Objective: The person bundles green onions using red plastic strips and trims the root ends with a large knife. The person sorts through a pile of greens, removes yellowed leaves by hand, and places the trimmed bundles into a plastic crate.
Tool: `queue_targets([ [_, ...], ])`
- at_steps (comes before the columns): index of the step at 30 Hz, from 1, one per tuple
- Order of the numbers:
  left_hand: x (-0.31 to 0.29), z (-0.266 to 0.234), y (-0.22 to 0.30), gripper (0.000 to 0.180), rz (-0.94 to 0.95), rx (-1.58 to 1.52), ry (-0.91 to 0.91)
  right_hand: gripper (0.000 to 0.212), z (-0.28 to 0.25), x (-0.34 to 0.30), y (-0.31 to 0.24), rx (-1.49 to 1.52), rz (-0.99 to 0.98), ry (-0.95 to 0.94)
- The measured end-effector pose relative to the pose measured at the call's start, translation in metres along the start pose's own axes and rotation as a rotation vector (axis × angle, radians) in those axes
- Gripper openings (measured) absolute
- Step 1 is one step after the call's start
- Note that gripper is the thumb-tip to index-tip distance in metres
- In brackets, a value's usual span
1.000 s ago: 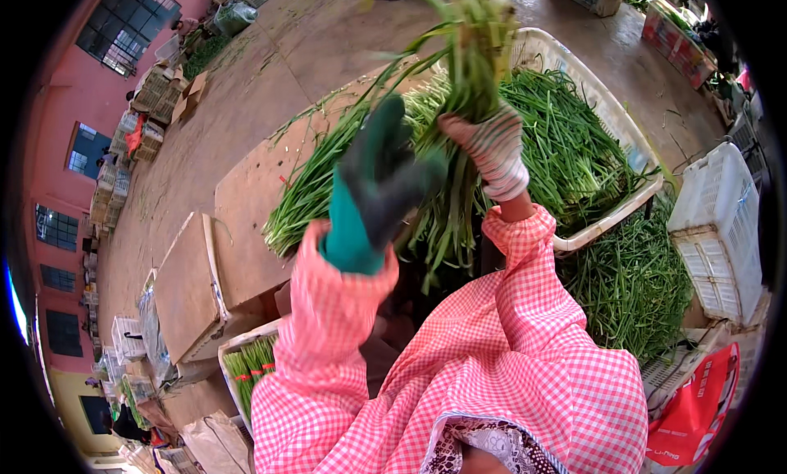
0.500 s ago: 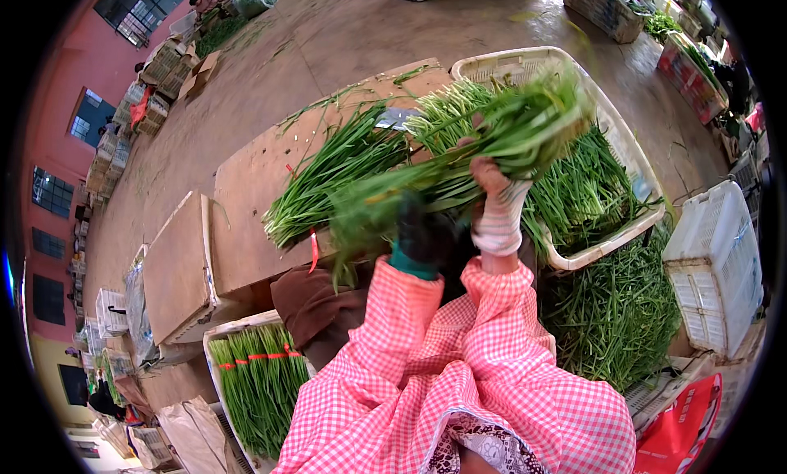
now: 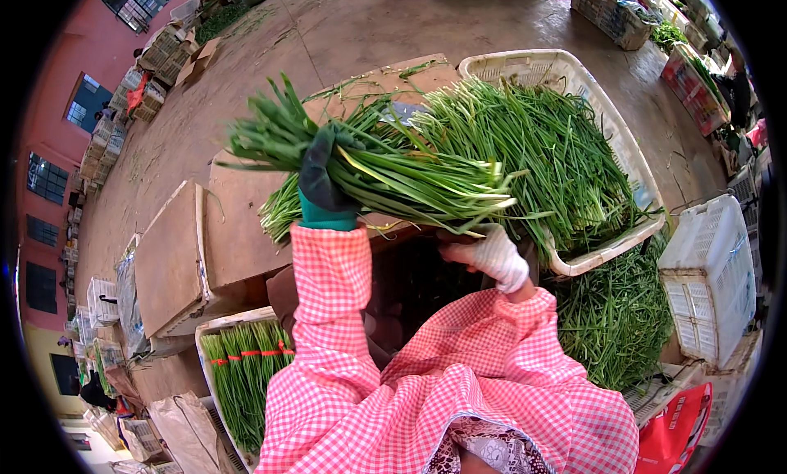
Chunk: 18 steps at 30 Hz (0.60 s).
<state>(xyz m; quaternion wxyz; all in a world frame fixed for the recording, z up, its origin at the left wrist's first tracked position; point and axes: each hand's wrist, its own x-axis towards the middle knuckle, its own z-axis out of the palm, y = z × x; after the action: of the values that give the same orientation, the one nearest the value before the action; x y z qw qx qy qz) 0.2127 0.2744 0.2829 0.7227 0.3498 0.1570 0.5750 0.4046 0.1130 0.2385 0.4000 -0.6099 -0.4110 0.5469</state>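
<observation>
My left hand (image 3: 324, 175), in a dark glove with a green cuff, is wrapped round a loose bunch of garlic chives (image 3: 410, 183). The leaf tips fan out to the left, and the pale stalk ends point right. Below those ends is my right hand (image 3: 488, 254), with a pale wrap at the wrist. Its bare fingers reach left, partly in shadow, and seem apart with nothing in them. More chives lie on the board (image 3: 254, 228) under the held bunch. To the right, a white crate (image 3: 643, 166) is heaped with loose chives (image 3: 557, 158).
A flat blade (image 3: 403, 113) lies on the board's far side. At lower left, a crate holds chives tied with red bands (image 3: 250, 392). Loose greens (image 3: 615, 318) pile up at right, beside a white crate (image 3: 709, 281) and a red bag (image 3: 676, 429). A brown box (image 3: 172, 261) stands left.
The bunch has swung left and turned, its stalk ends now pointing right. My left hand has moved up and left and holds it; my right hand has let go and dropped lower.
</observation>
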Motion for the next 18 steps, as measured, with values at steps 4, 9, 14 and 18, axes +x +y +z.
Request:
queue_targets([
  [4,0.035,0.010,0.016,0.022,0.039,0.241,-0.089,0.032,-0.054,0.010,0.009,-0.058,-0.086,0.104],
  [9,0.062,0.042,0.013,0.025,0.211,0.449,-0.217,0.071,-0.050,0.052,-0.078,-0.317,-0.591,0.288],
  [14,0.059,0.082,-0.015,0.043,-0.107,0.750,-0.336,0.062,-0.034,0.100,-0.122,-0.280,-0.757,-0.032],
  [18,0.061,0.075,-0.016,0.049,-0.046,0.926,-0.430,0.047,-0.032,0.134,-0.100,-0.388,-0.708,-0.058],
])
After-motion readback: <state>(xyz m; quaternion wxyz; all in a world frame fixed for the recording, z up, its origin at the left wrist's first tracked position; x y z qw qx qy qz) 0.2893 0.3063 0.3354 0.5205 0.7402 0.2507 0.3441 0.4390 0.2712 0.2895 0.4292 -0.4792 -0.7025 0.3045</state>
